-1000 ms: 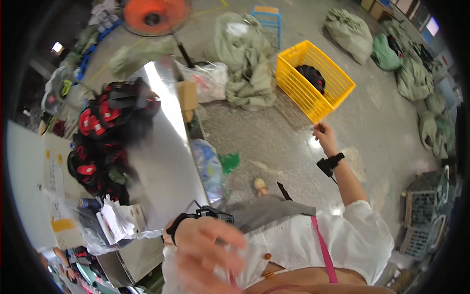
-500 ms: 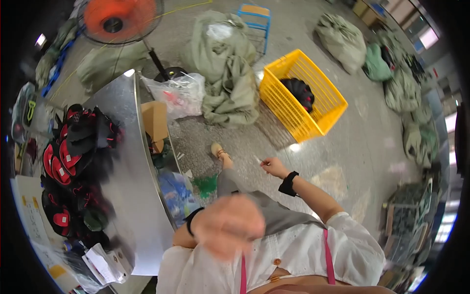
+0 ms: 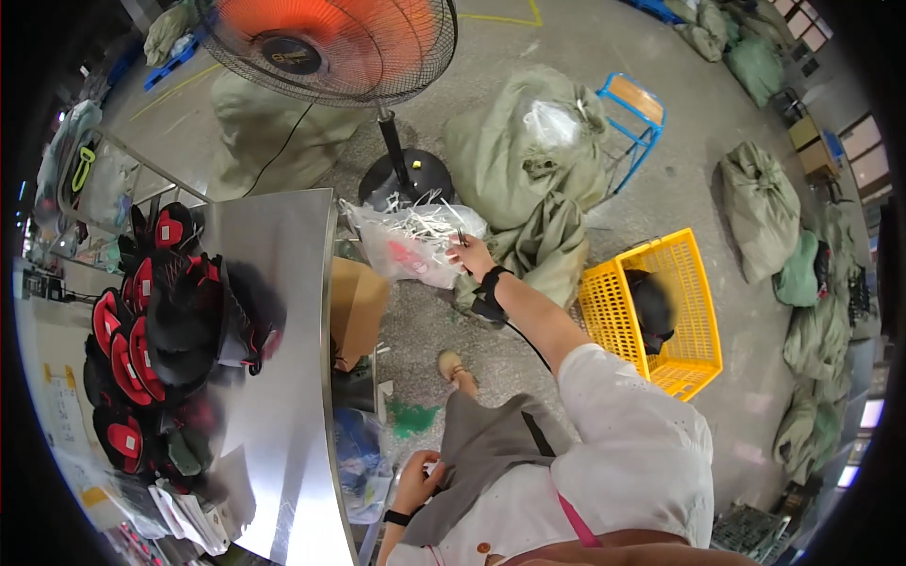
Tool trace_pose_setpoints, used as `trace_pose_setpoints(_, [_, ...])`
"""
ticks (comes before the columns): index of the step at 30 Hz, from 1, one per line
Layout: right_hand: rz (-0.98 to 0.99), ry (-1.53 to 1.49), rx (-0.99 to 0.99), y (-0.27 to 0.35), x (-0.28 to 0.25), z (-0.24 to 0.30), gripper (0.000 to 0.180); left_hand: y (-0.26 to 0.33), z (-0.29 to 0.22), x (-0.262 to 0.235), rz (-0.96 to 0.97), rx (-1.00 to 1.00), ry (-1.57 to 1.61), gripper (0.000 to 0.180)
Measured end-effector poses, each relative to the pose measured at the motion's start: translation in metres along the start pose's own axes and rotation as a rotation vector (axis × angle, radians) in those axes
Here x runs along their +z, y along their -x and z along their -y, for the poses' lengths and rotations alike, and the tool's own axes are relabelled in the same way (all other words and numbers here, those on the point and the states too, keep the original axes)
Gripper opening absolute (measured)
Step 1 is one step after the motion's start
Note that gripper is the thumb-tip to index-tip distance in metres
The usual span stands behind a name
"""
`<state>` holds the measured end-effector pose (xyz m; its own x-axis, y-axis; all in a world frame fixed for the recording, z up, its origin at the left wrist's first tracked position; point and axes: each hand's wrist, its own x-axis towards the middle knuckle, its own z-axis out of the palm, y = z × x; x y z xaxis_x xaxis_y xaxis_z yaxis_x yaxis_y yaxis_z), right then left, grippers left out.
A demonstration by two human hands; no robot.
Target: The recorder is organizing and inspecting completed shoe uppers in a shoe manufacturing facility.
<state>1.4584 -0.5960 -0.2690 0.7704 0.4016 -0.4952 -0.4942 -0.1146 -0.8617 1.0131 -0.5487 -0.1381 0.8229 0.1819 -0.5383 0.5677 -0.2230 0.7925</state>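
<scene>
Head view: right hand (image 3: 473, 256) pinches dark item (image 3: 461, 235) at bag (image 3: 404, 253); left hand (image 3: 413, 483), grip unclear, apart from table edge (image 3: 329, 377).

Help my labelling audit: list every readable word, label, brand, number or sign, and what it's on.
No text is clearly readable.
White plastic bag: red print, unreadable.
Fan hub: gold marking, too small.
Black-and-red items: pale tags, too small.
Pale panel at left: faint writing, too blurred.

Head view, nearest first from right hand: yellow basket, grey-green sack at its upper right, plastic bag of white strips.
1. Plastic bag: right at the right hand, on its left.
2. Yellow basket: on the floor, rightward.
3. Grey-green sack: farther right, past the basket.
</scene>
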Motion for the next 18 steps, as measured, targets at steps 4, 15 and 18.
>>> trace_pose_setpoints(4, [0.001,0.124,0.035,-0.029,-0.034,-0.021,0.029,-0.022,-0.012,0.032,-0.048,0.015,-0.01,0.021])
trace_pose_setpoints(15, [-0.609,0.878,0.15,0.107,-0.456,-0.159,0.022,-0.086,0.083,0.228,0.067,-0.288,-0.181,0.016])
trace_pose_setpoints(18, [-0.832,0.93,0.259,0.13,-0.578,-0.181,0.025,-0.114,0.078,0.273,0.093,-0.299,-0.247,0.016])
